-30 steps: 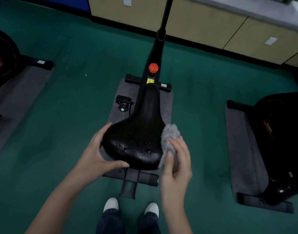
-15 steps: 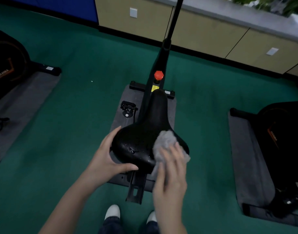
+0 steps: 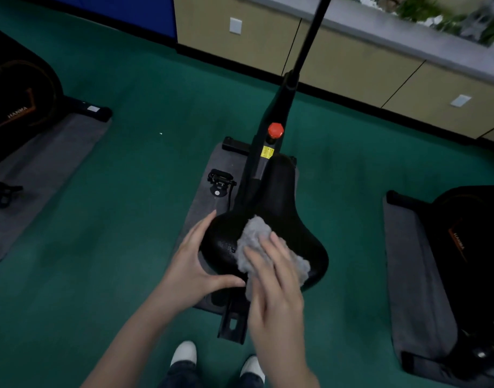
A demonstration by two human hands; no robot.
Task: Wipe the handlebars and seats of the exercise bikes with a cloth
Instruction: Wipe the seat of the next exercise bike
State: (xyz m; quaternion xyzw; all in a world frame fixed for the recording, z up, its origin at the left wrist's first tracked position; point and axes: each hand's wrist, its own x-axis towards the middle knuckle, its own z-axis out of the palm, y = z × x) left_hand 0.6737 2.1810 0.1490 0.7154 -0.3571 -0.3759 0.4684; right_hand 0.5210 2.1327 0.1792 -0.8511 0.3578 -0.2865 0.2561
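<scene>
Two hands share one seat [image 3: 282, 191], which sits directly under and between them with its narrow nose pointing away from the person. The cloth [image 3: 254, 233] lies bunched on the wide rear, pinned under the right hand [image 3: 276, 289], whose fingers are spread flat and straight so the palm can press the fabric down and drag it over the curved top. The left hand [image 3: 190, 264] cups the seat's left rear edge, fingers curled round the side and thumb along the back rim, probably to brace the seat against the push of wiping. Compared with a second ago, the cloth has travelled from the seat's right flank, where it was pinched upright, onto the middle of the rear pad, and the right hand has flattened over it. The wet specks then visible on the pad now show only just left of the cloth. The left hand's hold looks unchanged. Beyond the fingertips stands a red knob [image 3: 275, 130]. Ahead of the left hand hangs a pedal [image 3: 220, 182] over a grey mat [image 3: 209, 166].
</scene>
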